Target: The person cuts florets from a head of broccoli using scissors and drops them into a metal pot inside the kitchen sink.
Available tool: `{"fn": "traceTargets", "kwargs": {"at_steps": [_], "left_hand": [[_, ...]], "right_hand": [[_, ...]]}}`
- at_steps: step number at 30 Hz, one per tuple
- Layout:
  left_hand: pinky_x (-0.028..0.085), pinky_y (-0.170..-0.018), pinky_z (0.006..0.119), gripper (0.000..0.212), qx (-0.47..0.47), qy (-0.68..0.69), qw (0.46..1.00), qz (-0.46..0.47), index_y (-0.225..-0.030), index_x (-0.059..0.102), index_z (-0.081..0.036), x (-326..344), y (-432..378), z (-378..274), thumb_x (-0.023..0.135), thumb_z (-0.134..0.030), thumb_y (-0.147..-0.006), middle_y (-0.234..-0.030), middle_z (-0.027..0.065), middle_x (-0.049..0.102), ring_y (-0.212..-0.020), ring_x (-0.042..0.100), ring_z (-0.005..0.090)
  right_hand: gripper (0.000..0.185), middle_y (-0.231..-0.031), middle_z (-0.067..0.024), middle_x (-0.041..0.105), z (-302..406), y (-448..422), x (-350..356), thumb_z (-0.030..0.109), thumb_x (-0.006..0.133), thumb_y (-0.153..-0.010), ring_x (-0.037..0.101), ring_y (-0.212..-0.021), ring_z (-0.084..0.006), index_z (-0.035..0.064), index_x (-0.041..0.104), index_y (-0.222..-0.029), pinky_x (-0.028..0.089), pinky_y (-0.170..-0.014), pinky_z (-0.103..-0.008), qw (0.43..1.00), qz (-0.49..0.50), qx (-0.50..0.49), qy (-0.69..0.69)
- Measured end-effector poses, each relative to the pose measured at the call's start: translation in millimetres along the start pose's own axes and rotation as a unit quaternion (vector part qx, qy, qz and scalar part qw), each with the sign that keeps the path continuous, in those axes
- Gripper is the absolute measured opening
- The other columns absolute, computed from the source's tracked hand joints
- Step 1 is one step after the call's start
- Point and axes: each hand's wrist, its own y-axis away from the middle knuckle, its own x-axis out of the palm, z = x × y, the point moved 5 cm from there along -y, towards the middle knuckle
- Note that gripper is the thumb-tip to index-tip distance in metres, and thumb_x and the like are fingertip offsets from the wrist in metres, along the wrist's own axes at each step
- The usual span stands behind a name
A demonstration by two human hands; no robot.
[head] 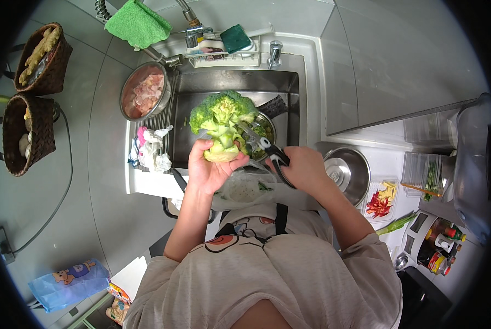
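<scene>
My left hand (207, 172) grips a head of broccoli (225, 113) by its thick pale stalk, the green crown pointing away from me over the sink (237, 78). In my right hand (305, 167) is a pair of kitchen scissors (272, 152) with black and white handles. Their blades reach in among the stems at the right side of the crown. Partly hidden behind the broccoli, a metal bowl (272, 123) in the sink holds cut broccoli florets (262, 132). Below the hands hangs a clear plastic bag (241, 190) with green scraps in it.
A metal bowl of raw meat pieces (146, 94) stands on the rack at the sink's left, above crumpled white cloths or bags (157, 148). To the right are a steel bowl (358, 164) and a plastic tray of cut red chillies (379, 205). Wicker baskets (33, 140) hang on the left wall.
</scene>
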Motion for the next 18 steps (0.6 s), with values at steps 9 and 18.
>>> {"fn": "traceTargets", "kwargs": {"at_steps": [9,18], "left_hand": [[0.05,-0.084,0.045,0.043,0.064,0.008,0.996,-0.058,-0.111,0.05,0.002,-22.2,-6.4,0.3,0.05,-0.024,-0.077,-0.096,0.0165,0.061,-0.082,0.062,0.0311],[0.05,-0.086,0.045,0.045,0.152,-0.176,0.97,-0.074,-0.119,0.039,0.0,-21.8,-8.0,18.9,0.047,-0.018,-0.079,-0.111,0.0161,0.053,-0.1,0.057,0.029]], "right_hand": [[0.051,-0.066,-0.016,0.061,-16.5,-0.1,37.4,0.051,0.06,-0.078,0.062,-0.064,-0.0302,0.0001,0.063,-0.075,0.046,-0.056,-0.0387,0.994,0.047,-0.024,-0.094],[0.022,-0.072,-0.0039,0.061,9.6,-36.6,52.6,0.016,0.073,-0.074,0.055,-0.065,-0.01,0.0009,0.058,-0.079,0.043,-0.06,-0.0234,0.739,-0.098,0.087,-0.66]]}}
